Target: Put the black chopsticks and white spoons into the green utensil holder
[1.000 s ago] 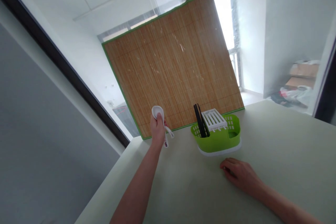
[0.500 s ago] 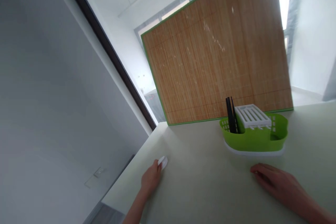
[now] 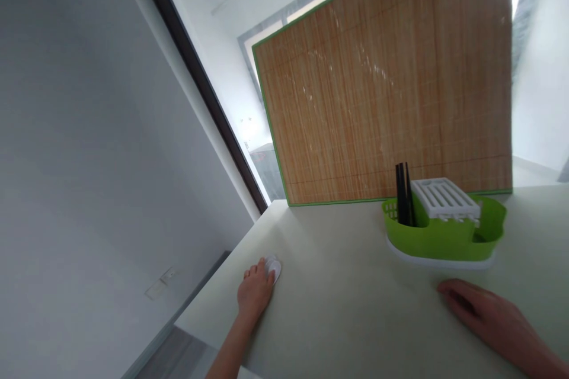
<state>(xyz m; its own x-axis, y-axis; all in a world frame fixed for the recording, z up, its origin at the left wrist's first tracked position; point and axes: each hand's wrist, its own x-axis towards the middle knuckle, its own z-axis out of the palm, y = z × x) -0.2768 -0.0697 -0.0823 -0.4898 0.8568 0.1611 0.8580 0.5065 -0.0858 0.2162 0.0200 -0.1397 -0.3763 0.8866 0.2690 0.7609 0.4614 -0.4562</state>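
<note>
At the left side of the table my left hand (image 3: 255, 294) has its thumb and fingers around a small white rounded object (image 3: 276, 271), which lies low against the tabletop. My fingers partly cover it, and its exact kind cannot be made out. Over on the right, my right hand (image 3: 486, 314) rests on the table with fingers loosely curled and thumb against them, nothing visible in it. Just beyond that hand stands a green plastic caddy (image 3: 438, 241) with a white slotted top and white base. Black chopsticks (image 3: 403, 195) stand upright in its left compartment.
The pale table (image 3: 338, 284) ends at an edge on the left, near a grey wall (image 3: 111, 148) with a socket (image 3: 169, 275). A bamboo mat (image 3: 382, 95) with green edging stands upright along the far side, in front of glass.
The white object, tilted up in my left hand before, now lies flatter on the table under my fingers. My right hand stays by the caddy. The view has shifted slightly.
</note>
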